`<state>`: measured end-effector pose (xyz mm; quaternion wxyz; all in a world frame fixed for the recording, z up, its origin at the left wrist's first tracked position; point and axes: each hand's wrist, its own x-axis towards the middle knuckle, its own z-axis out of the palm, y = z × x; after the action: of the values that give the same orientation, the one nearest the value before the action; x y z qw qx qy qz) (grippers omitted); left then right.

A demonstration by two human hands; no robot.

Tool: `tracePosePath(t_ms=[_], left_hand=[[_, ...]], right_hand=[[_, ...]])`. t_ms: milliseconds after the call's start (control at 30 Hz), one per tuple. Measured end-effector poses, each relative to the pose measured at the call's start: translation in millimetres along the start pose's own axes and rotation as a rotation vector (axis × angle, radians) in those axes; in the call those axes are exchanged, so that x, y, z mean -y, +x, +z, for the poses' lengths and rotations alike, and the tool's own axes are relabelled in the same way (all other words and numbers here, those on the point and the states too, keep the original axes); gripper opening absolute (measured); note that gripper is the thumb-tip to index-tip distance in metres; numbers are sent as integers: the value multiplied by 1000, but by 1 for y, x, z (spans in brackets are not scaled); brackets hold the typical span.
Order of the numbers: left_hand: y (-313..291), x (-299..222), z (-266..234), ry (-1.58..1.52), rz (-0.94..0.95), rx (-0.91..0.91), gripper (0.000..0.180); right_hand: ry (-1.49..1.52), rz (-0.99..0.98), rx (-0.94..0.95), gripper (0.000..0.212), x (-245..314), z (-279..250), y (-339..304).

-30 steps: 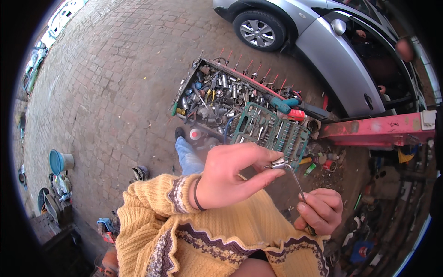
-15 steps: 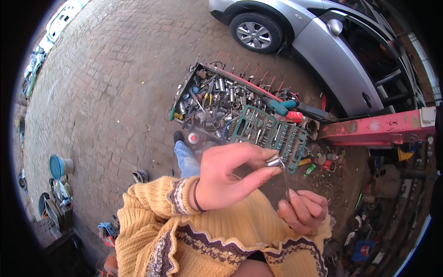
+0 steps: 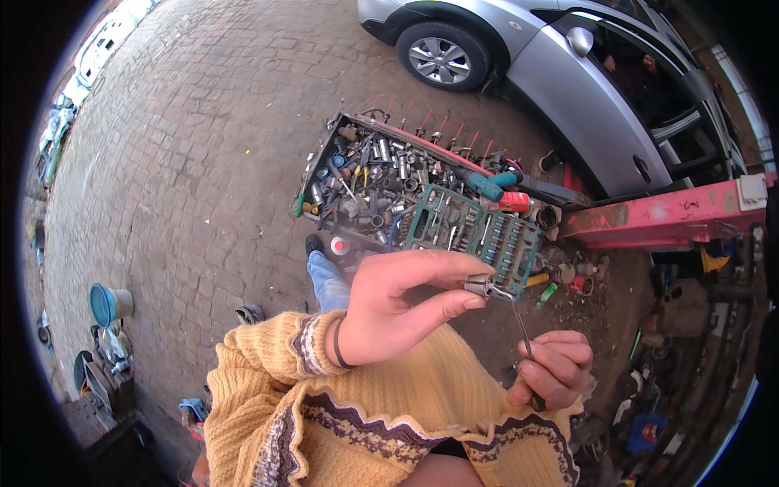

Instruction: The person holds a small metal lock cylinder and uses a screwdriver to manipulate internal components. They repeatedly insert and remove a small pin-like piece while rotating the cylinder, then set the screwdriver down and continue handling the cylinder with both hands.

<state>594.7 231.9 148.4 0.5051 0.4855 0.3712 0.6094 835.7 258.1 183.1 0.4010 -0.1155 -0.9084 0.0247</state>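
Note:
Between thumb and forefinger of my left hand (image 3: 393,304), a small chrome socket (image 3: 477,285) is pinched. My right hand (image 3: 556,369) is closed round a thin metal rod (image 3: 520,318) with a bent tip; a dark end sticks out under the fist. The bent tip meets the socket's right end; I cannot tell how far inside it reaches. Beyond my hands lies an open green socket case (image 3: 442,217) with rows of sockets and bits. It rests against a metal tray (image 3: 389,233) heaped with loose sockets and metal parts.
A teal-and-black power tool (image 3: 484,187) and a red can (image 3: 514,202) stand by the case. A red beam (image 3: 665,221) juts in from the right. Farther off is a silver car (image 3: 560,97) with a person inside. A bucket (image 3: 122,303) stands on the paving at left.
My right hand has moved a little right, and the rod slants more. The socket in my left hand has turned, its end facing the rod. A person's hands now show in the car window.

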Motion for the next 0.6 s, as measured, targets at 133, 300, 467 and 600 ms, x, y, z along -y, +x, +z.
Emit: tracePosePath(t_ms=[133, 300, 467, 600], left_hand=[[1, 1, 0, -13, 5, 6, 30], [2, 0, 0, 59, 43, 3, 30], [1, -3, -1, 130, 98, -11, 30], [-1, -5, -1, 158, 119, -8, 30]], right_hand=[[-29, -10, 24, 17, 1, 0, 1], [-81, -31, 58, 16, 3, -1, -1], [-77, 32, 64, 12, 9, 0, -3], [49, 61, -120, 10, 6, 14, -2]])
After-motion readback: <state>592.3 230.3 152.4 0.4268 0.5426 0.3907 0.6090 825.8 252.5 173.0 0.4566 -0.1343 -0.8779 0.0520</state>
